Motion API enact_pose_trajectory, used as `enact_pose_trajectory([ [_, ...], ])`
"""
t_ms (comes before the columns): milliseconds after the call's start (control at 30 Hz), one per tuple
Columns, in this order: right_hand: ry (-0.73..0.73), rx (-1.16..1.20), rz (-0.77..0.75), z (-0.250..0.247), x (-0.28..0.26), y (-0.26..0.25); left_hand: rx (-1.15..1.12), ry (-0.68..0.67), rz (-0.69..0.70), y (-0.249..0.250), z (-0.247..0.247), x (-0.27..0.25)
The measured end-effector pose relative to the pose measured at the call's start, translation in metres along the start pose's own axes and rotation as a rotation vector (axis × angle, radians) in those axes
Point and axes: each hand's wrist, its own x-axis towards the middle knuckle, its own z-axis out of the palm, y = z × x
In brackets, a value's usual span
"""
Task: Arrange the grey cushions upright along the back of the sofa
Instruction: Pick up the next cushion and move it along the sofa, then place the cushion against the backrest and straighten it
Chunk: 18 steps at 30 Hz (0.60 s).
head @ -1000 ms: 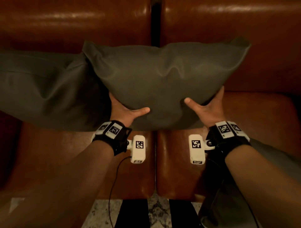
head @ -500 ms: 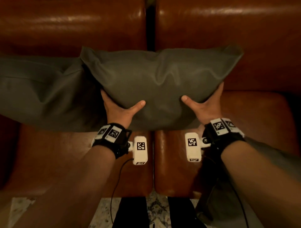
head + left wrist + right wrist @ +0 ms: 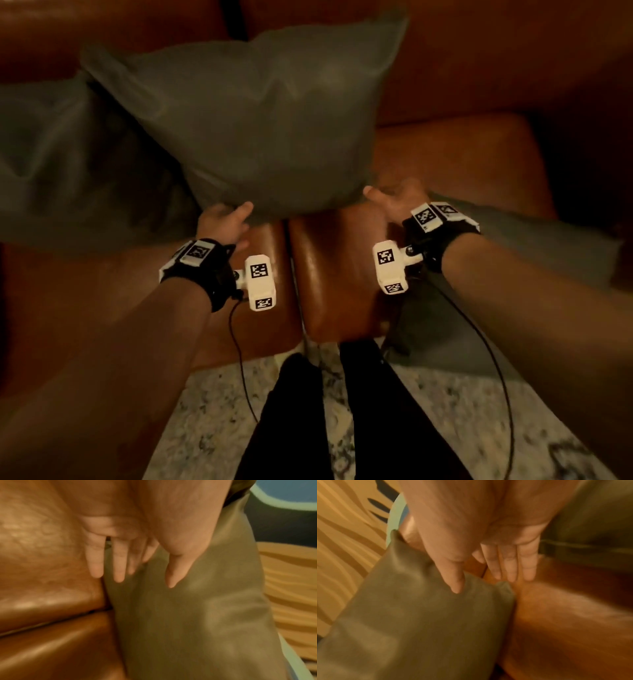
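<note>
A grey cushion (image 3: 260,120) stands upright on the brown leather sofa (image 3: 462,154), leaning on the backrest over the gap between the two seats. My left hand (image 3: 224,219) is at its lower left corner, with the thumb on the cushion (image 3: 188,615) front and straight fingers (image 3: 118,568) along its edge. My right hand (image 3: 394,198) is at the lower right corner; its thumb touches the cushion (image 3: 428,615) and its straight fingers (image 3: 510,563) lie over the seat leather. A second grey cushion (image 3: 68,164) leans at the left, partly behind the first.
A third grey cushion (image 3: 565,243) lies flat on the right seat under my right forearm. The sofa's front edge (image 3: 308,318) is close to my legs, which stand on a speckled light floor (image 3: 212,428). Cables hang from both wrist cameras.
Both hands slid down from the cushion's sides to its bottom corners and loosened. The cushion now rests on the seat. The view has pulled back and tilted down.
</note>
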Motion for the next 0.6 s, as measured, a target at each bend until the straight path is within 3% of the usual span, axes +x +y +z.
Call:
enact_pose_trajectory([
  [133,-0.005,-0.041,0.132,-0.006,-0.049,0.087,0.202,-0.266,-0.018,-0.037,0.028,-0.037],
  [233,0.111,-0.065,0.22,-0.02,-0.087,0.134,0.322,-0.367,0.047,-0.049,0.048,-0.063],
  [433,0.255,0.039,0.277,-0.07,-0.133,0.195,0.38,-0.41,0.11,-0.057,0.087,-0.102],
  [600,0.406,0.044,0.299,-0.125,-0.136,0.227,0.395,-0.399,0.134,-0.051,0.141,-0.131],
])
